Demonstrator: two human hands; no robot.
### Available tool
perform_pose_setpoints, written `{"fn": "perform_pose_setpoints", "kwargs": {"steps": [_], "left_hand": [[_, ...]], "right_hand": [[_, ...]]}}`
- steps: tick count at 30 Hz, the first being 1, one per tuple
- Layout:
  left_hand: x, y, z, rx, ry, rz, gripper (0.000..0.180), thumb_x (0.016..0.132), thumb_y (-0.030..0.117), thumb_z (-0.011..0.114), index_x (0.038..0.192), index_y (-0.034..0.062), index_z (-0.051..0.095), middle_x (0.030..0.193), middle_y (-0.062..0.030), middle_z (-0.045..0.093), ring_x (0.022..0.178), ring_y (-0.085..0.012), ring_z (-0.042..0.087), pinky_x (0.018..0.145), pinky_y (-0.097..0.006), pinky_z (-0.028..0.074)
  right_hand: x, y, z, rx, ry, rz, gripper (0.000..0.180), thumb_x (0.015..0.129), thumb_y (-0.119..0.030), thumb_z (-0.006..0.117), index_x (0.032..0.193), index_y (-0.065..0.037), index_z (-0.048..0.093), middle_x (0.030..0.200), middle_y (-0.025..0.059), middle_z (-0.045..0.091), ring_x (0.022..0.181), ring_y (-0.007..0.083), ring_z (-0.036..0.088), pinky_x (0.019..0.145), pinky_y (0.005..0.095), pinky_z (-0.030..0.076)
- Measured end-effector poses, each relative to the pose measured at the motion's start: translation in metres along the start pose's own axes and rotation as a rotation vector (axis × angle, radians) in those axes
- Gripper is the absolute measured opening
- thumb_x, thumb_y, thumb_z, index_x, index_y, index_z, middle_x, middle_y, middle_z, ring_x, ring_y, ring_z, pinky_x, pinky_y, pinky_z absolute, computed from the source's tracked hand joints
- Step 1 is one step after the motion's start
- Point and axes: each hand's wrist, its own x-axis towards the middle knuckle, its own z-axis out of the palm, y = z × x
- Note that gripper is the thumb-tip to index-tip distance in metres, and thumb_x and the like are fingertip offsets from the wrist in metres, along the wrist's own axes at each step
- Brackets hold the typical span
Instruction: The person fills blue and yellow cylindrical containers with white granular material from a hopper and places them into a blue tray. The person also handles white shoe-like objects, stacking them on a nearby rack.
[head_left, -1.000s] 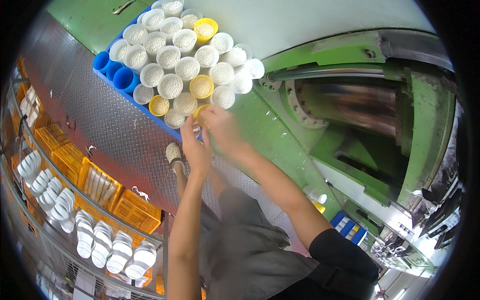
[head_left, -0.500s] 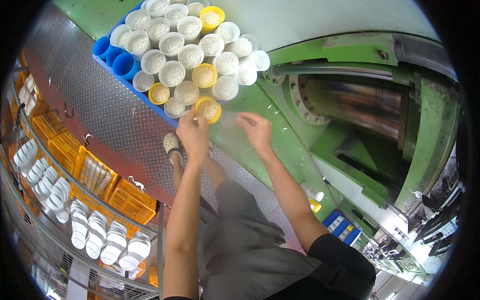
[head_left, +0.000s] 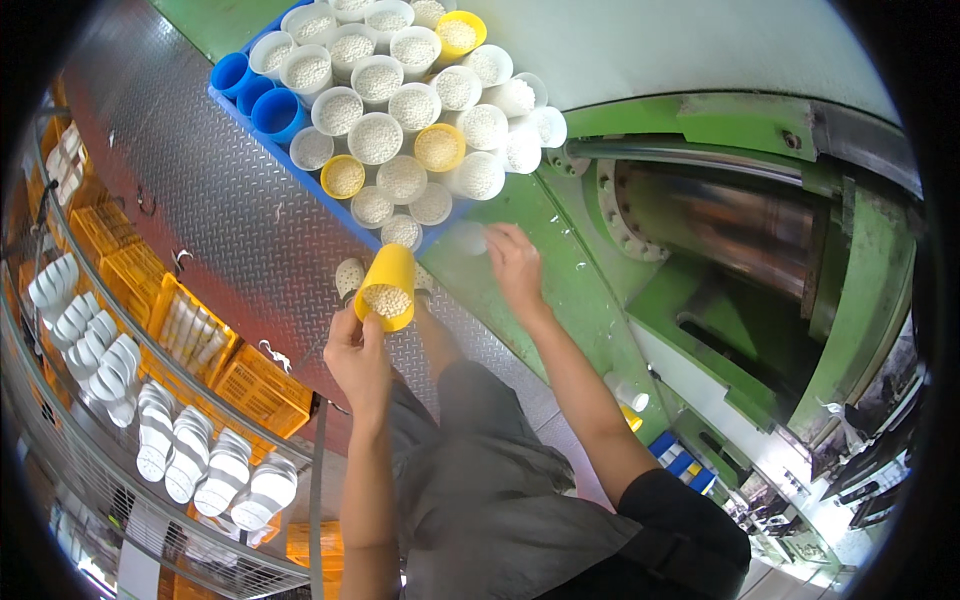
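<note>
Left hand (head_left: 358, 355): thumb and fingers pinching rim of yellow tapered plastic cup (head_left: 393, 268); cup extends beyond fingertips, tilted, mouth end nearest hand. Small round white pellets (head_left: 388, 300) inside; depth of fill hidden. Right hand (head_left: 515, 268): fingertips narrow, pinching translucent round piece (head_left: 467, 238), blurred, exact form unclear. Farther: flat blue tray (head_left: 436, 234) crowded with cups, cut off at top edge.

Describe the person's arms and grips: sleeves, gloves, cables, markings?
Left grip and right grip are ungloved, five-fingered human hands. Forearms bare; no watch, cables or markings visible. Right arm: plain black short sleeve, ending above the elbow. No left sleeve in view.
</note>
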Motion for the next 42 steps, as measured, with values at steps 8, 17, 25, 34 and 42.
{"fn": "perform_pose_setpoints", "kwargs": {"steps": [8, 17, 25, 34, 42], "left_hand": [[-0.001, -0.016, -0.009, -0.046, 0.005, 0.006, 0.028, 0.093, 0.001, 0.058, 0.118, -0.0068, 0.068, 0.102, -0.01, 0.066, 0.09, -0.0158, 0.064, 0.081, -0.03, 0.052], [0.005, -0.013, -0.016, -0.051, -0.003, 0.033, 0.028, 0.093, 0.0, 0.056, 0.118, -0.007, 0.067, 0.105, -0.0116, 0.066, 0.092, -0.017, 0.064, 0.082, -0.031, 0.052], [0.007, -0.009, -0.019, -0.106, -0.012, -0.046, 0.028, 0.093, 0.001, 0.057, 0.118, -0.0093, 0.066, 0.104, -0.0108, 0.066, 0.092, -0.0168, 0.064, 0.081, -0.03, 0.052], [0.004, -0.024, -0.016, -0.085, -0.028, -0.042, 0.03, 0.093, 0.001, 0.058, 0.121, -0.0043, 0.068, 0.098, -0.0098, 0.066, 0.088, -0.0149, 0.063, 0.079, -0.029, 0.052], [0.008, -0.017, -0.008, -0.016, -0.036, -0.039, 0.034, 0.093, 0.004, 0.058, 0.125, -0.0005, 0.067, 0.104, -0.0125, 0.068, 0.086, -0.0158, 0.064, 0.078, -0.029, 0.05]], "right_hand": [[0.061, -0.057, 0.06, -0.206, -0.106, -0.255, 0.007, 0.083, -0.005, 0.061, 0.088, -0.003, 0.066, 0.094, 0.0159, 0.069, 0.08, 0.0344, 0.071, 0.067, 0.0419, 0.058], [0.077, -0.045, 0.079, -0.354, -0.161, -0.186, 0.009, 0.083, -0.002, 0.06, 0.087, -0.001, 0.067, 0.086, 0.0179, 0.067, 0.076, 0.0361, 0.07, 0.066, 0.0444, 0.058], [0.073, -0.047, 0.083, -0.298, -0.076, -0.185, 0.012, 0.082, 0.0, 0.059, 0.09, -0.001, 0.068, 0.09, 0.0181, 0.067, 0.082, 0.0358, 0.07, 0.069, 0.0447, 0.058], [0.072, -0.038, 0.081, -0.231, -0.063, -0.256, 0.008, 0.084, -0.011, 0.065, 0.089, -0.008, 0.071, 0.088, 0.016, 0.066, 0.078, 0.0366, 0.068, 0.068, 0.0459, 0.055], [0.048, -0.043, 0.052, 0.093, 0.075, -0.124, 0.013, 0.086, -0.006, 0.066, 0.096, -0.005, 0.074, 0.093, 0.0148, 0.07, 0.081, 0.0303, 0.07, 0.072, 0.0385, 0.055]]}}
